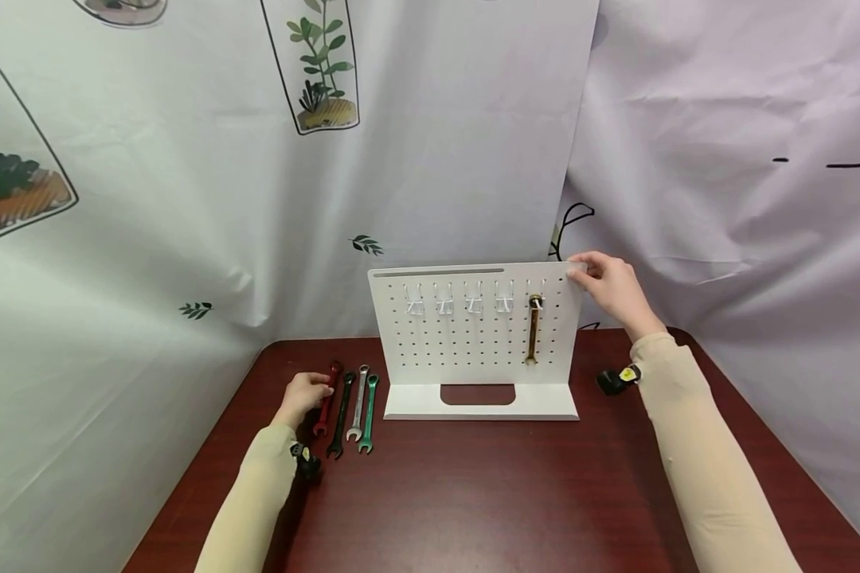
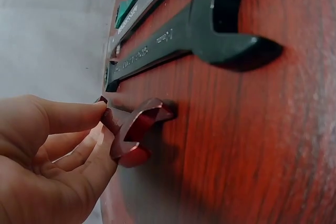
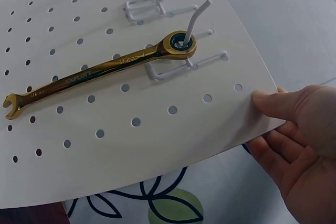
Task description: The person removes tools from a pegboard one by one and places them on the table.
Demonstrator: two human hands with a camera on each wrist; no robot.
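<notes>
While the left hand (image 1: 304, 395) pinches the red wrench (image 1: 323, 417) between thumb and fingers, that wrench lies at the left end of a row of four on the desk (image 1: 473, 493), its open end toward the person; whether it is lifted at all I cannot tell. Just to its right is the black wrench (image 1: 342, 414), then the silver wrench (image 1: 359, 404) and the green wrench (image 1: 369, 411), all with their open ends pointing nearer the person.

Right of the row stands a white pegboard (image 1: 466, 350) on a flat base with a cut-out. The gold wrench (image 1: 533, 334) hangs by its ring end from the rightmost hook, open end down, and four more white hooks (image 1: 474, 302) line up to its left. The right hand (image 1: 614, 293) grips the board's upper right corner, thumb on the front face, other fingers behind. Both arms wear cream sleeves (image 1: 695, 446). Behind the desk hangs a pale cloth (image 1: 466, 159) printed with plants.
</notes>
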